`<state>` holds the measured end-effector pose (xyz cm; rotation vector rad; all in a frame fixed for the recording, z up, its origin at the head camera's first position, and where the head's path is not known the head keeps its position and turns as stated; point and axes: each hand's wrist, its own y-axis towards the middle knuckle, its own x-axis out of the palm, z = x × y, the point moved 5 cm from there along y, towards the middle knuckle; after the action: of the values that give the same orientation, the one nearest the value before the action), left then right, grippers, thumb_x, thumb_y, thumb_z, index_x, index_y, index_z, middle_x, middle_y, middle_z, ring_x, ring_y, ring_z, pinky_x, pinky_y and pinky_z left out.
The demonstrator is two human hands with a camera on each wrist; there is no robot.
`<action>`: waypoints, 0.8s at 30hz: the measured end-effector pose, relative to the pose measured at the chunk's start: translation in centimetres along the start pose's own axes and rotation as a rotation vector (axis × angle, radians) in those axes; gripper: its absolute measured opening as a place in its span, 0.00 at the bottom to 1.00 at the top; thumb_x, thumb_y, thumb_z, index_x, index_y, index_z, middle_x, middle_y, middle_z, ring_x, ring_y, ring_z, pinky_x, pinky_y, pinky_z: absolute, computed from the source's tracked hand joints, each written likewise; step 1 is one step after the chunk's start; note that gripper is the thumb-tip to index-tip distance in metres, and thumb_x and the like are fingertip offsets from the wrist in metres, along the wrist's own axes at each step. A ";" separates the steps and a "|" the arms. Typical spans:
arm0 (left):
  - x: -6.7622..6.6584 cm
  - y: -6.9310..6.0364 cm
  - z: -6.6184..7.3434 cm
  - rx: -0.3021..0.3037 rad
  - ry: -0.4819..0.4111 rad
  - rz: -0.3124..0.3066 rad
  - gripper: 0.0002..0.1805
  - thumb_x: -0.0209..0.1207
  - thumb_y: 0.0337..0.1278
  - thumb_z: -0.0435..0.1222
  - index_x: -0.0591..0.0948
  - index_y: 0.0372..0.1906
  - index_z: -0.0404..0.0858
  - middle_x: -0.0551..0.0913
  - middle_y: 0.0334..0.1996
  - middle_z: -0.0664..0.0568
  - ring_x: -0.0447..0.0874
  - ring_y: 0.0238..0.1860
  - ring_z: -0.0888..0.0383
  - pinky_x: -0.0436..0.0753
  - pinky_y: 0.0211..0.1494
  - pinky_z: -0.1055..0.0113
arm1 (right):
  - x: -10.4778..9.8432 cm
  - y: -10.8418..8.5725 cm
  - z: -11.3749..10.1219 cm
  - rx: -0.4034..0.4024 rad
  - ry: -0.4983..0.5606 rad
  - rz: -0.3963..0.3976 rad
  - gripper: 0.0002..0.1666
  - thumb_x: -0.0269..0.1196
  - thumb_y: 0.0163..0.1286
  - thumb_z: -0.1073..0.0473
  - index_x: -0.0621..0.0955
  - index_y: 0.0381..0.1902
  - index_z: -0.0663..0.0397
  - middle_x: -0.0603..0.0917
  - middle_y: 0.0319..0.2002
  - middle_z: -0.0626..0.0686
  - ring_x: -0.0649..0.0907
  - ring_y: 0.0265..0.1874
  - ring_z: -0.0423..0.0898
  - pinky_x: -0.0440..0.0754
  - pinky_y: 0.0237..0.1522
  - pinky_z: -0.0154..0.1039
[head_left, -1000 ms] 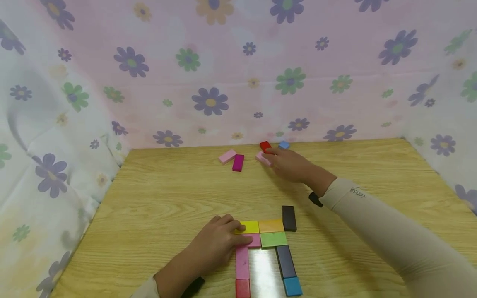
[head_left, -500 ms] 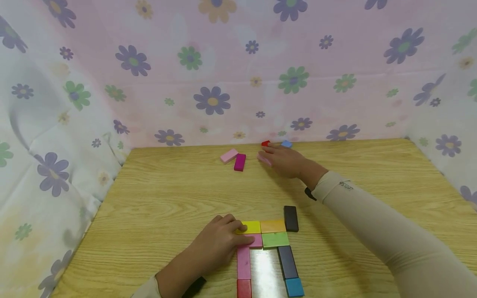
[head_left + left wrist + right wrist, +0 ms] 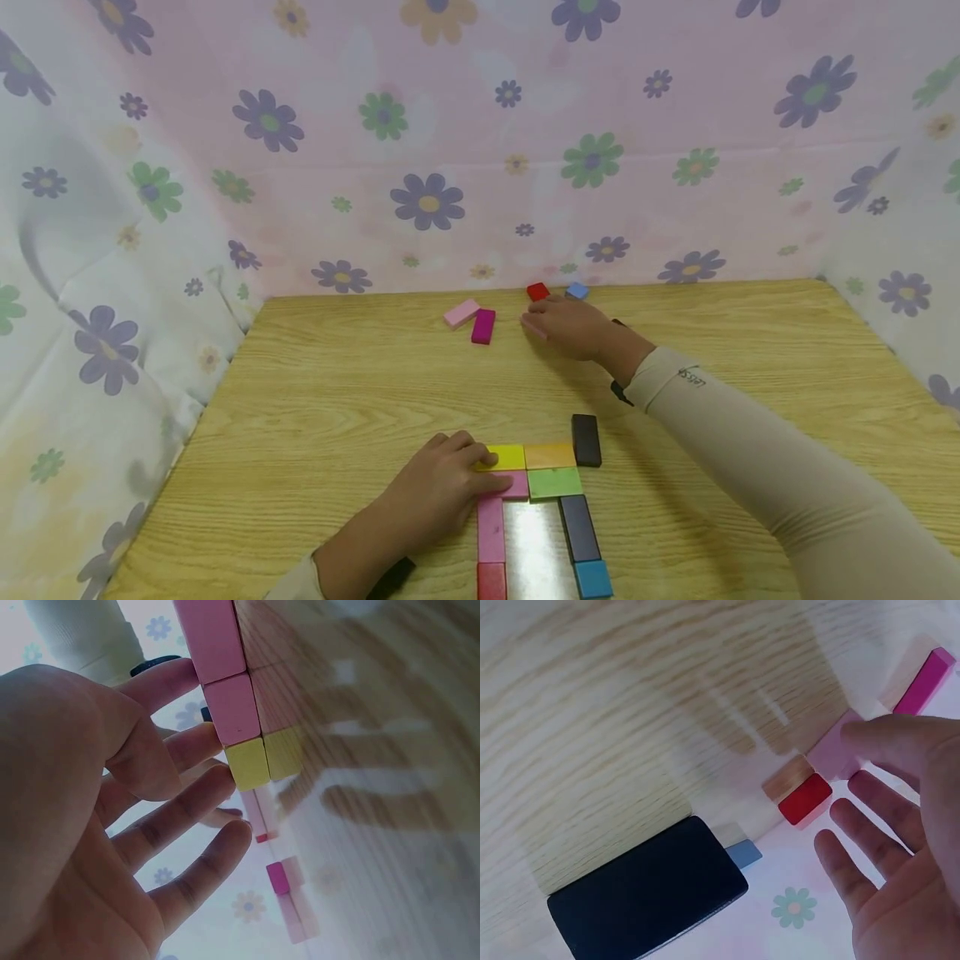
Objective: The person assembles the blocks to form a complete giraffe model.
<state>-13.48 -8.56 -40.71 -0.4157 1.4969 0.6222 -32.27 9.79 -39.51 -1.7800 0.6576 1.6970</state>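
Note:
In the head view my left hand (image 3: pixel 429 493) rests with its fingertips on the yellow block (image 3: pixel 510 456) and the pink block below it (image 3: pixel 519 486). The left wrist view shows my left hand (image 3: pixel 127 817) with spread fingers touching the pink (image 3: pixel 232 709) and yellow (image 3: pixel 247 763) blocks. At the back of the table, my right hand (image 3: pixel 573 327) holds a light pink block (image 3: pixel 533 327). From the right wrist, my hand (image 3: pixel 911 847) has its thumb on one side of that block (image 3: pixel 832 750) and a fingertip at the other, beside a red block (image 3: pixel 805 799).
Orange (image 3: pixel 550 455), green (image 3: pixel 555 482), dark (image 3: pixel 580 528), blue (image 3: pixel 593 578), pink (image 3: pixel 491 532) and red (image 3: pixel 492 581) blocks join the near arrangement. A black block (image 3: pixel 587 440) touches its right corner. Further back lie magenta (image 3: pixel 483 327), pink (image 3: pixel 461 313) and light blue (image 3: pixel 577 290) blocks.
My right hand has shifted slightly from the red block onto the light pink block, leaving the red one more exposed than half a second ago. My left hand has stayed in place.

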 end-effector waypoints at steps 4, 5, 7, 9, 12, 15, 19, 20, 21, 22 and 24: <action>0.0 0.0 0.0 -0.007 -0.007 -0.007 0.19 0.60 0.65 0.36 0.86 0.54 0.61 0.85 0.49 0.57 0.79 0.51 0.58 0.79 0.53 0.62 | 0.2 0.1 -0.1 -0.021 -0.004 0.014 0.16 0.53 0.77 0.65 0.76 0.59 0.62 0.78 0.63 0.65 0.75 0.65 0.64 0.74 0.64 0.58; 0.1 0.0 0.0 -0.009 -0.010 -0.009 0.19 0.60 0.65 0.36 0.86 0.55 0.61 0.85 0.49 0.57 0.79 0.51 0.58 0.79 0.53 0.62 | 0.3 0.2 -0.1 -0.021 0.012 0.012 0.15 0.52 0.77 0.65 0.77 0.57 0.62 0.77 0.64 0.66 0.75 0.65 0.65 0.74 0.64 0.59; 0.1 0.0 0.0 -0.011 -0.012 -0.013 0.19 0.59 0.66 0.36 0.86 0.55 0.61 0.85 0.49 0.57 0.79 0.52 0.58 0.79 0.53 0.61 | 0.4 0.2 -0.1 -0.017 0.054 0.002 0.13 0.51 0.78 0.64 0.78 0.54 0.62 0.76 0.65 0.68 0.74 0.66 0.66 0.73 0.65 0.59; 0.1 0.0 0.0 -0.010 -0.012 -0.010 0.19 0.59 0.66 0.36 0.86 0.55 0.61 0.85 0.49 0.57 0.79 0.51 0.58 0.79 0.53 0.61 | 0.5 0.2 0.0 0.007 0.122 -0.016 0.15 0.48 0.79 0.62 0.78 0.53 0.63 0.74 0.67 0.68 0.74 0.66 0.66 0.73 0.65 0.58; 0.2 0.0 -0.1 -0.004 -0.008 -0.005 0.19 0.60 0.65 0.36 0.86 0.54 0.61 0.85 0.49 0.57 0.79 0.51 0.58 0.79 0.53 0.62 | 0.5 0.0 0.2 0.043 0.179 -0.055 0.19 0.49 0.79 0.62 0.77 0.61 0.63 0.72 0.70 0.65 0.74 0.67 0.63 0.73 0.67 0.57; 0.1 0.0 -0.1 -0.001 -0.005 -0.003 0.19 0.60 0.65 0.36 0.86 0.54 0.61 0.85 0.49 0.57 0.79 0.51 0.58 0.79 0.53 0.62 | 0.5 -0.2 0.4 0.061 0.209 -0.070 0.22 0.54 0.75 0.65 0.75 0.64 0.62 0.79 0.63 0.61 0.80 0.60 0.58 0.76 0.64 0.53; 0.1 0.0 -0.1 -0.002 -0.007 -0.013 0.19 0.60 0.65 0.36 0.86 0.54 0.61 0.85 0.50 0.57 0.79 0.52 0.58 0.79 0.53 0.62 | 0.3 -0.6 0.5 0.056 0.273 -0.031 0.15 0.60 0.69 0.66 0.80 0.53 0.60 0.84 0.47 0.55 0.81 0.46 0.52 0.80 0.55 0.49; 0.1 0.0 -0.1 -0.003 -0.008 -0.016 0.19 0.60 0.65 0.36 0.86 0.54 0.61 0.85 0.50 0.57 0.79 0.52 0.58 0.79 0.53 0.62 | 0.3 -0.7 0.6 0.057 0.291 -0.022 0.15 0.61 0.68 0.66 0.80 0.52 0.60 0.84 0.47 0.55 0.81 0.46 0.51 0.80 0.55 0.49; 0.0 0.0 0.0 -0.003 -0.010 -0.016 0.19 0.60 0.65 0.36 0.86 0.54 0.61 0.85 0.50 0.57 0.79 0.52 0.58 0.79 0.53 0.62 | 0.2 -0.9 0.7 0.062 0.313 -0.012 0.13 0.63 0.68 0.64 0.81 0.50 0.59 0.84 0.45 0.54 0.81 0.45 0.51 0.80 0.54 0.49; 0.1 0.0 0.0 -0.004 -0.011 -0.014 0.19 0.60 0.65 0.36 0.86 0.54 0.61 0.85 0.50 0.57 0.79 0.52 0.58 0.79 0.53 0.62 | 0.1 -1.2 0.8 0.067 0.331 0.000 0.11 0.64 0.67 0.63 0.82 0.47 0.58 0.84 0.43 0.53 0.81 0.43 0.50 0.80 0.52 0.48; 0.1 0.0 0.0 -0.002 -0.009 -0.004 0.19 0.60 0.65 0.35 0.86 0.54 0.60 0.85 0.49 0.57 0.79 0.51 0.58 0.79 0.53 0.62 | 0.0 -1.7 0.9 0.077 0.349 0.014 0.10 0.66 0.66 0.59 0.83 0.44 0.55 0.85 0.40 0.51 0.80 0.40 0.48 0.80 0.49 0.47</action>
<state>-13.45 -8.55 -40.76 -0.4167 1.4868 0.6212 -31.72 11.67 -39.37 -2.0390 0.8725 1.3590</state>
